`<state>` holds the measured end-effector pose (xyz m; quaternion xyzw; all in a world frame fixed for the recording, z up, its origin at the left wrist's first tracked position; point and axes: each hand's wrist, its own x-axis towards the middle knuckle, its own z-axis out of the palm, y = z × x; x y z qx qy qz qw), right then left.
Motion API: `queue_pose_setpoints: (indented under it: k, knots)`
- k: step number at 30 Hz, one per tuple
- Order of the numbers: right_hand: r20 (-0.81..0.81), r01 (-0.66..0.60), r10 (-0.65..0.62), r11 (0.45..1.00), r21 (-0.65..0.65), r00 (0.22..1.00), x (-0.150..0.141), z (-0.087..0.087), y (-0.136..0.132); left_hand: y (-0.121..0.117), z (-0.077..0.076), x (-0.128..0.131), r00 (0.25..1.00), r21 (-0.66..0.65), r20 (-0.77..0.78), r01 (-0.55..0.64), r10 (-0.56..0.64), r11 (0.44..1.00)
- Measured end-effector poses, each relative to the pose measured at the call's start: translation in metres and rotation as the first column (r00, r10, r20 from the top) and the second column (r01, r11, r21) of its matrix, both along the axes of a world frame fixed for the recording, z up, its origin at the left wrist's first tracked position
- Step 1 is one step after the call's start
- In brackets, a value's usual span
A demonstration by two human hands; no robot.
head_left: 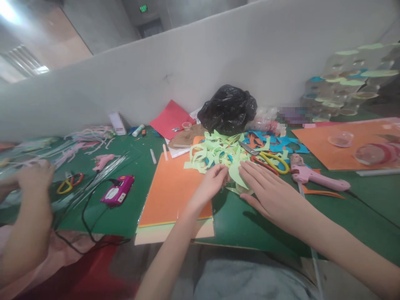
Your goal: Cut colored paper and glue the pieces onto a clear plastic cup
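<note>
A craft workshop, it seems, with green tabletop (228, 225), cut paper scraps (212, 152), scissors (275, 162), pink glue gun (321, 177), neighbour person's arm (34, 208), plain grey wall (131, 83)

no legible text, green sign (143, 8) blurred

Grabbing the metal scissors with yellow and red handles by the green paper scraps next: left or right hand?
Right hand, I'd say: it lies beside the scissors, fingers extended against a curved pale-green paper piece. The left hand is farther off, across that piece, fingers curled.
</note>
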<state>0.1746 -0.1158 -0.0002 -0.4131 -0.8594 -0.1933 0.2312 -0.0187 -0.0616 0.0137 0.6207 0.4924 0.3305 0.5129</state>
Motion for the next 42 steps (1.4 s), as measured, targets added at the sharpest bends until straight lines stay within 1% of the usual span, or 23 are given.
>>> queue_pose_setpoints:
  k: [6,8,10,11,12,13,14,15,16,17,18,19,21,22,24,25,26,28,31,33,35,39,42]
  knots:
    - [-0.014,-0.005,0.005,1.0,-0.016,1.0,0.0,-0.006,0.001,0.0,-0.001,-0.001,1.0,0.008,0.001,0.006,-0.006,1.0]
    - [-0.031,-0.011,0.01,1.0,-0.03,0.999,0.0,-0.004,0.0,0.0,0.0,0.0,1.0,-0.003,0.003,0.004,-0.004,1.0]
    - [-0.06,-0.007,0.005,0.999,-0.038,0.998,0.002,0.001,0.0,0.0,-0.001,0.001,1.0,0.002,-0.013,-0.009,0.009,1.0]
    - [-0.078,0.003,-0.006,0.999,-0.038,0.997,0.005,0.005,0.0,0.001,-0.001,0.001,0.999,0.024,-0.035,-0.032,0.033,0.999]
    - [-0.098,0.018,-0.022,0.999,-0.036,0.995,0.008,0.009,0.001,0.001,-0.002,0.001,0.995,0.076,-0.066,-0.073,0.079,0.994]
    - [-0.122,0.042,-0.045,0.999,-0.031,0.991,0.013,0.013,0.002,0.001,-0.003,0.001,0.984,0.162,-0.101,-0.127,0.144,0.979]
    - [-0.149,0.072,-0.075,0.997,-0.032,0.986,0.018,0.017,0.003,0.001,-0.003,0.0,0.967,0.276,-0.129,-0.178,0.22,0.944]
    - [-0.176,0.106,-0.112,0.994,-0.039,0.978,0.024,0.02,0.005,0.001,-0.004,-0.001,0.946,0.41,-0.142,-0.212,0.292,0.887]
    - [-0.198,0.15,-0.159,0.987,-0.059,0.967,0.031,0.021,0.009,0.0,-0.005,-0.003,0.93,0.545,-0.142,-0.213,0.339,0.811]
    - [-0.208,0.194,-0.208,0.977,-0.088,0.956,0.037,0.022,0.012,0.0,-0.006,-0.003,0.927,0.663,-0.14,-0.174,0.349,0.728]
    - [-0.206,0.234,-0.254,0.965,-0.117,0.945,0.042,0.02,0.017,-0.002,-0.006,-0.004,0.935,0.753,-0.148,-0.105,0.323,0.65]
    - [-0.196,0.268,-0.292,0.953,-0.139,0.936,0.047,0.018,0.022,-0.003,-0.006,-0.004,0.947,0.815,-0.174,-0.015,0.269,0.579]
    - [-0.156,0.308,-0.331,0.939,-0.156,0.931,0.053,0.012,0.034,-0.007,-0.006,-0.001,0.95,0.871,-0.279,0.189,0.138,0.454]
    - [-0.126,0.322,-0.343,0.933,-0.161,0.931,0.055,0.009,0.039,-0.009,-0.006,0.001,0.934,0.87,-0.347,0.288,0.084,0.4]
    - [-0.035,0.364,-0.376,0.914,-0.18,0.926,0.055,0.003,0.05,-0.013,-0.006,0.007,0.877,0.838,-0.479,0.446,0.031,0.313]
    - [0.022,0.392,-0.396,0.899,-0.195,0.918,0.054,0.001,0.054,-0.014,-0.006,0.01,0.847,0.817,-0.531,0.503,0.028,0.283]
    - [0.078,0.423,-0.416,0.882,-0.21,0.906,0.052,0.0,0.057,-0.015,-0.007,0.013,0.819,0.796,-0.572,0.543,0.039,0.267]
    - [0.173,0.483,-0.453,0.841,-0.242,0.875,0.048,0.0,0.061,-0.015,-0.011,0.017,0.784,0.772,-0.615,0.577,0.082,0.267]
    - [0.253,0.562,-0.504,0.77,-0.302,0.826,0.04,0.002,0.062,-0.011,-0.018,0.02,0.768,0.776,-0.619,0.566,0.162,0.279]
    - [0.275,0.59,-0.522,0.732,-0.341,0.807,0.036,0.004,0.061,-0.008,-0.022,0.02,0.763,0.784,-0.614,0.562,0.201,0.263]
    - [0.281,0.588,-0.516,0.725,-0.36,0.809,0.033,0.005,0.062,-0.007,-0.025,0.021,0.76,0.792,-0.609,0.564,0.229,0.234]
    - [0.279,0.572,-0.501,0.743,-0.347,0.819,0.033,0.002,0.067,-0.008,-0.025,0.021,0.763,0.813,-0.582,0.556,0.281,0.174]
    - [0.285,0.569,-0.494,0.738,-0.361,0.821,0.032,0.002,0.071,-0.009,-0.024,0.021,0.753,0.809,-0.586,0.564,0.3,0.166]
